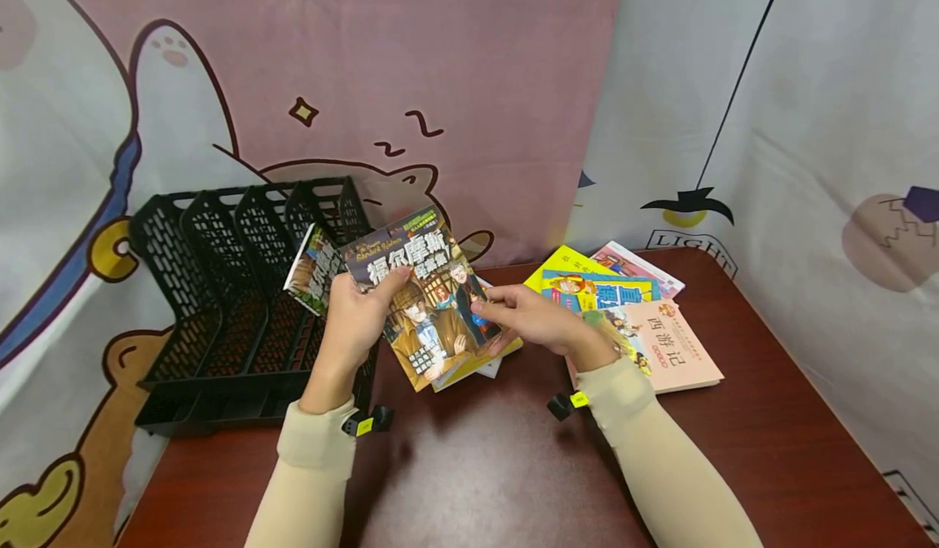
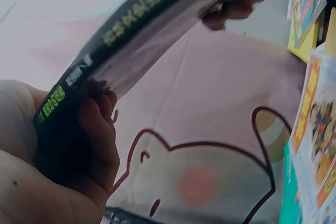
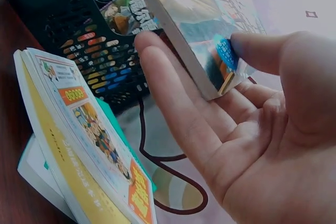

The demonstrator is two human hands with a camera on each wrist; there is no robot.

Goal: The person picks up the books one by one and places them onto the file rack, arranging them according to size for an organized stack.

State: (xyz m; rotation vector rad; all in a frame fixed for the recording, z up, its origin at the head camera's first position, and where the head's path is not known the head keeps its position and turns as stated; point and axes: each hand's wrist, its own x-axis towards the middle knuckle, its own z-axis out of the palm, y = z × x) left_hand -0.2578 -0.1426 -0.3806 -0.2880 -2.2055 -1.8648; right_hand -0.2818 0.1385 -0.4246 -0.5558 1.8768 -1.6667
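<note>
In the head view a paperback book (image 1: 429, 320) with a dark title band and a cartoon detective on its cover is raised above the table, tilted. My left hand (image 1: 348, 311) grips its left side, thumb on the cover; the left wrist view shows fingers curled round near the dark spine (image 2: 131, 24). My right hand (image 1: 539, 320) pinches the right side, with the thumb by a blue round patch (image 3: 226, 53) at the corner. Behind the left hand, a similar book (image 1: 315, 271) leans in a black file rack (image 1: 220, 397).
More books (image 1: 477, 369) lie partly hidden below the held book. On the table's right is a spread pile: a peach book (image 1: 678, 348), a blue one (image 1: 631, 287), a yellow one (image 1: 575, 260) and a pink one (image 1: 645, 267). A patterned cloth (image 1: 477, 83) hangs behind.
</note>
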